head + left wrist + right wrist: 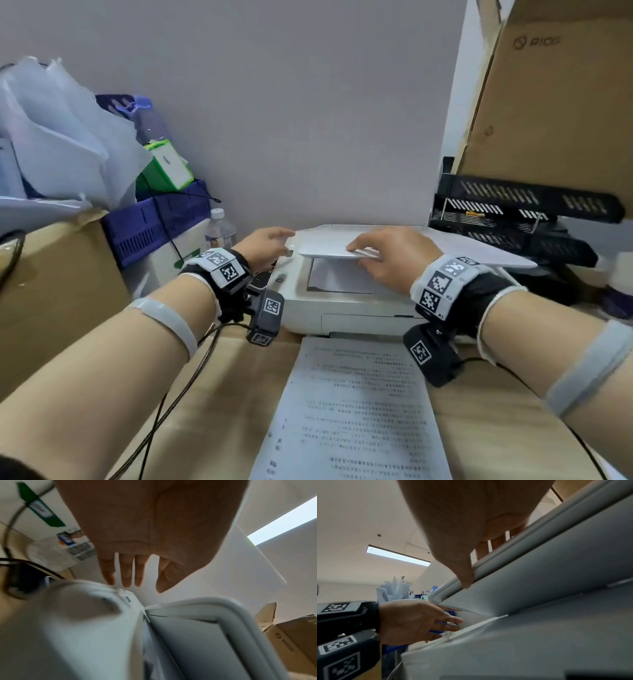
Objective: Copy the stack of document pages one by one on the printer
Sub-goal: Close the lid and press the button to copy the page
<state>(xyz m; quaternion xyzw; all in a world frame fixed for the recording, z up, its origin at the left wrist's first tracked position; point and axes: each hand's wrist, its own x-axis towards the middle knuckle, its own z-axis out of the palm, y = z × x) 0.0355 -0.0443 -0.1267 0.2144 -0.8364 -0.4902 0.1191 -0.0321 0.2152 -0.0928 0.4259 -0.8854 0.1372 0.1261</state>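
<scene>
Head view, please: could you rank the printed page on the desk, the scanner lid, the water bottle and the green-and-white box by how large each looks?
1. Printed page, though it lies nearest the camera.
2. Scanner lid, held partly raised by the right hand.
3-4. Green-and-white box and water bottle: partly hidden, too close to rank.

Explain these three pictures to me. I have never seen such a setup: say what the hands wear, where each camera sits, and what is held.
A person is copying pages. One camera sits on the head; two more are strapped to the wrists on black bands with square markers and look along the fingers. The right hand grips the front edge of the scanner lid of a white printer, thumb under it; the lid is partly raised. A sheet lies on the glass beneath. The left hand reaches with straight fingers to the lid's left corner. Printed pages lie on the desk in front.
</scene>
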